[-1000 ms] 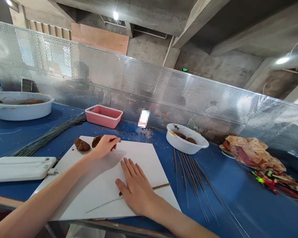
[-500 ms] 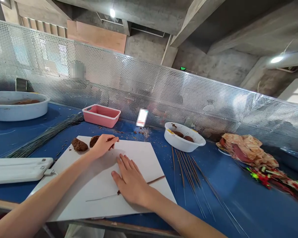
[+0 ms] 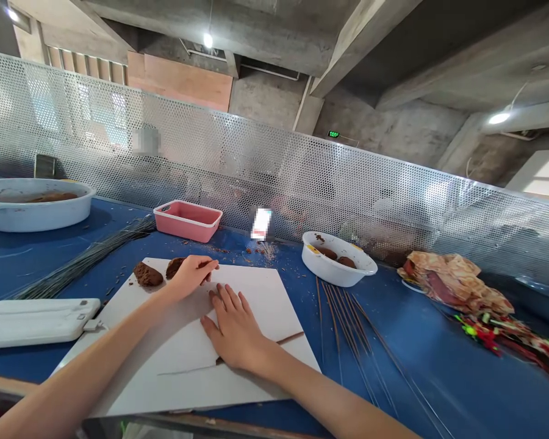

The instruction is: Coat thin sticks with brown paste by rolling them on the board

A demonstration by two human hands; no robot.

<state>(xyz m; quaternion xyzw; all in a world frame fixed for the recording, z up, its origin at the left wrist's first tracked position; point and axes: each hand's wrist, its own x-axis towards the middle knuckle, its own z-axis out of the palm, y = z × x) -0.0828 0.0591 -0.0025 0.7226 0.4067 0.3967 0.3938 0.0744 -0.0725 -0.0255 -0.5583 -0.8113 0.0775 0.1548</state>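
Observation:
My right hand [image 3: 235,332] lies flat on a white board [image 3: 141,378], fingers spread and palm down. Under it runs a thin wire coated in brown paste [image 3: 290,337], its bare wire end sticking out to the left and its coated end to the right. Beside it, my left hand [image 3: 193,275] hovers over or rests on the board with fingers pinched together; what they hold, if anything, is hidden. Two lumps of brown clay sit near that hand: one lump [image 3: 147,274] at the board's left edge, the other lump [image 3: 174,267] partly behind the hand.
Several brown-coated wires [image 3: 348,317] lie right of the board, below a white basin [image 3: 338,277] holding brown lumps. A pink basket [image 3: 187,230], a bundle of bare wires [image 3: 86,259], a white power bank [image 3: 36,323] and a larger basin [image 3: 36,216] stand left. Perforated metal screen [image 3: 279,164] runs behind.
My right hand has slid slightly forward and left over the coated wire. The left hand keeps its pinched pose. The whole view has shifted a little.

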